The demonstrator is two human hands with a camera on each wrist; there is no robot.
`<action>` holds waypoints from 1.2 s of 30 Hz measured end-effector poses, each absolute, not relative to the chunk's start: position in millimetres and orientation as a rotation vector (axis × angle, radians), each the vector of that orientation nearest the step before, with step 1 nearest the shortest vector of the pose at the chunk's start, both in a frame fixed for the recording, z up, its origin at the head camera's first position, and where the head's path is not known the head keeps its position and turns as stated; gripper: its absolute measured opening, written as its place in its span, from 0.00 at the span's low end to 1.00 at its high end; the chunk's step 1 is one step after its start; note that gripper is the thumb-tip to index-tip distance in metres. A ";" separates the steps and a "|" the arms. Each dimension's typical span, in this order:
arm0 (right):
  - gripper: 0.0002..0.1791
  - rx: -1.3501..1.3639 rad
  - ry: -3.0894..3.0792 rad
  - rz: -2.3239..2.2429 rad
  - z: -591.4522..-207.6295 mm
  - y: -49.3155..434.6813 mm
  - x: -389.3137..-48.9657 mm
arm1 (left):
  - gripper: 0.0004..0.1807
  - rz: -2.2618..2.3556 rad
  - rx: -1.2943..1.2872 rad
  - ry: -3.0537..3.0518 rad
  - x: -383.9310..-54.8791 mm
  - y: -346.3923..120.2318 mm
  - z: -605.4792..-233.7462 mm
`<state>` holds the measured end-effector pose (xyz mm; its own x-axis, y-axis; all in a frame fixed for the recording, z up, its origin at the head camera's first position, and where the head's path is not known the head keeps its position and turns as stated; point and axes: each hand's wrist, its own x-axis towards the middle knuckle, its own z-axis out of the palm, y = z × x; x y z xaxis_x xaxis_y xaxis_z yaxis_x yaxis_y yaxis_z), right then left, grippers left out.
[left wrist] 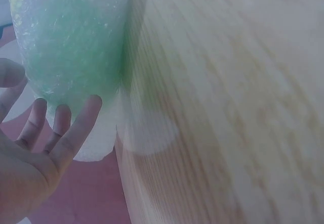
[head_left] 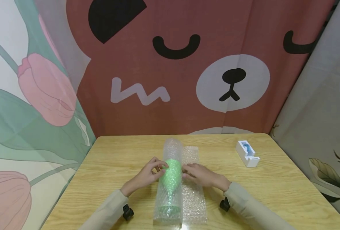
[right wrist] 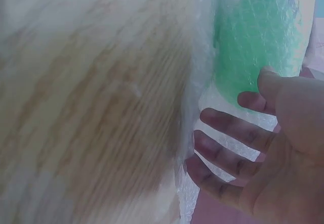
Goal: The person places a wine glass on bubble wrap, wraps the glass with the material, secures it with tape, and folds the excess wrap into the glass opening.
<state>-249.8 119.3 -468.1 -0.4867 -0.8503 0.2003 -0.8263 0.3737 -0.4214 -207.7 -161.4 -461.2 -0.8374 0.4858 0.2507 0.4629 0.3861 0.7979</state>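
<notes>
The work in hand appeared to be the rolling of bubble wrap around a green goblet. The goblet lay along the middle of the bench, bowl toward the far edge and foot toward the near side, inside a clear sleeve of wrap. A loose strip of the same wrap lay flat to its right. The next move seemed to call for even pressure on both sides of the roll, bringing that strip round snugly. A white tape dispenser stood near the bench's far right corner.

Both hands flanked the bowl, forearms angled inward from the near side. The left hand was at the roll's left side, fingers spread and gently bent, grasping nothing. The right hand lay over the strip against the right side, fingers loosely bent; no firm grasp showed.
</notes>
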 end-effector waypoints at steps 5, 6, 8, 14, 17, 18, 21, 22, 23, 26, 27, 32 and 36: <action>0.08 -1.568 2.596 -0.740 -469.6 118.9 -248.3 | 0.11 1.476 0.922 2.602 -208.6 -162.5 -464.4; 0.08 -1.566 2.603 -0.739 -469.9 119.0 -247.9 | 0.11 1.478 0.927 2.599 -209.0 -162.8 -465.2; 0.08 -1.562 2.610 -0.746 -470.3 119.3 -247.4 | 0.11 1.484 0.939 2.591 -210.1 -163.3 -466.5; 0.09 -1.539 2.607 -0.746 -470.7 121.3 -247.0 | 0.11 1.486 0.988 2.581 -211.8 -162.9 -466.1; 0.09 -1.540 2.605 -0.757 -470.6 121.9 -246.5 | 0.11 1.474 0.998 2.592 -212.2 -162.5 -466.2; 0.08 -1.539 2.607 -0.759 -470.7 122.0 -246.4 | 0.11 1.472 1.002 2.594 -212.5 -162.4 -466.6; 0.08 -1.516 2.622 -0.771 -470.7 122.8 -246.2 | 0.12 1.459 1.004 2.605 -213.3 -161.8 -468.0; 0.07 -1.507 2.628 -0.776 -471.1 123.1 -246.6 | 0.12 1.460 1.004 2.604 -213.4 -161.5 -468.1; 0.07 -1.498 2.636 -0.778 -471.5 123.4 -247.0 | 0.12 1.463 1.003 2.600 -213.5 -161.3 -468.2; 0.06 -1.472 2.654 -0.802 -473.0 124.5 -248.4 | 0.12 1.465 1.007 2.589 -214.1 -160.0 -468.5; 0.06 -1.471 2.662 -0.803 -473.6 124.7 -248.9 | 0.12 1.466 1.007 2.586 -214.3 -159.5 -468.5; 0.07 -1.472 2.679 -0.797 -474.1 125.4 -249.0 | 0.13 1.459 0.997 2.605 -214.6 -156.7 -466.2; 0.09 -1.488 2.666 -0.800 -472.9 125.7 -249.1 | 0.13 1.487 0.956 2.608 -213.1 -155.1 -463.3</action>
<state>-249.1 125.7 -472.9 -0.5553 -0.7928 0.2514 -0.8002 0.4269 -0.4212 -213.1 -155.1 -463.3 -0.8157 0.4981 0.2940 0.5067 0.3703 0.7785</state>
